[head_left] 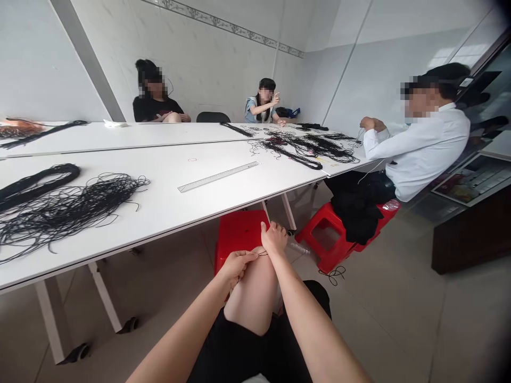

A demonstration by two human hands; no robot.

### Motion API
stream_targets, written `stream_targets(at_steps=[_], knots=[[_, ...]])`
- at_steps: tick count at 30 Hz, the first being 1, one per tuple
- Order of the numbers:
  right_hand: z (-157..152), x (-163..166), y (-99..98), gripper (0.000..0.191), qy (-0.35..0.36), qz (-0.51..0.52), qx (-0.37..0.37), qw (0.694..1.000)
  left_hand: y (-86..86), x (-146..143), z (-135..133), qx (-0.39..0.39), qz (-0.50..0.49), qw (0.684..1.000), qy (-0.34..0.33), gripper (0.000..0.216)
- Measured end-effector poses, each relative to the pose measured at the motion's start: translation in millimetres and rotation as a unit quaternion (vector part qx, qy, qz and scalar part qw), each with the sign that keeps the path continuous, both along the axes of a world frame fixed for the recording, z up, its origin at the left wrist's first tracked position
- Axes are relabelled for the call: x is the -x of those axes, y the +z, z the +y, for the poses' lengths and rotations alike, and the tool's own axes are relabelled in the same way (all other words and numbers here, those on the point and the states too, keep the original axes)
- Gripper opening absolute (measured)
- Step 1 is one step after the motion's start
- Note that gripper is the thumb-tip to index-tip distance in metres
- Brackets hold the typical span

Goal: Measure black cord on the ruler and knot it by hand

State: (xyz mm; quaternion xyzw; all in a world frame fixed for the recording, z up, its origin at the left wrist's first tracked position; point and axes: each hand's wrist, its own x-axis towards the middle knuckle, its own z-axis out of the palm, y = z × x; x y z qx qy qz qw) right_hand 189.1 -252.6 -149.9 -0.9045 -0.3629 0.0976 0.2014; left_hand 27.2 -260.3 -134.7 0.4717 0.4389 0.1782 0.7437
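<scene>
The left hand (237,268) pinches a thin black cord (262,254) above the bare knee (250,292); the right hand (273,239) is beside it, its grip impossible to tell. A tangle of black cords (67,215) lies on the white table (167,175) at left of frame.

L hand (237,268) pinched, R hand (273,239) raised, above bare knee (251,282)
</scene>
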Motion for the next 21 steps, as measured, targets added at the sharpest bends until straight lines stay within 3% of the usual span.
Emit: stream_targets(at_steps=[6, 16, 21], knots=[[2, 0, -3.3, 0.066, 0.003, -0.008, -0.008, 1.0, -3.1, 0, 0, -0.024, 0.01, 1.0, 0.0, 0.039], [-1, -1, -3.6, 0.061, -0.007, -0.009, -0.025, 1.0, 11.9, 2, -10, -0.165, 0.052, 0.985, -0.02, 0.044], [-2, 0, -1.8, 0.061, -0.003, -0.011, -0.018, 1.0, 4.6, 7, -11, -0.19, 0.057, 0.98, -0.024, 0.053]])
